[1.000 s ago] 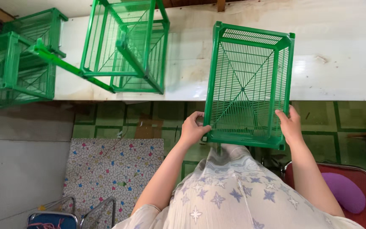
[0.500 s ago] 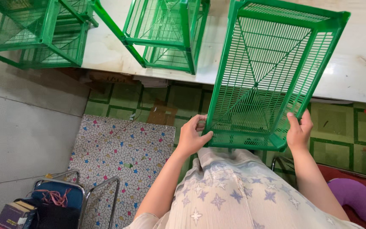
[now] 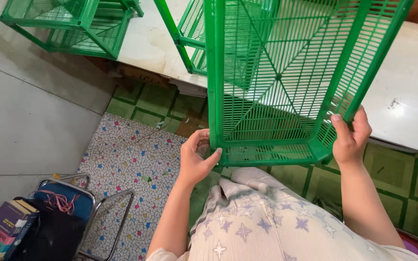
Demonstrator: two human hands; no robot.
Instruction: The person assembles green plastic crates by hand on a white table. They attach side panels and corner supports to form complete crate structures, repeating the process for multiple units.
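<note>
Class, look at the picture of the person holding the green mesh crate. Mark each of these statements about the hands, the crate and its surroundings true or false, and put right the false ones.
1. Both hands grip the green crate at its lower corners. True: the left hand is at one corner, the right hand at the other.
2. The crate lies flat on the white table. False: it is held up, tilted, in front of the table.
3. More green crates stand on the table. True.
4. The floor mat is plain grey. False: it has a mosaic pattern of many colours.
5. Stacked books lie beside a metal-framed chair. True.
</note>
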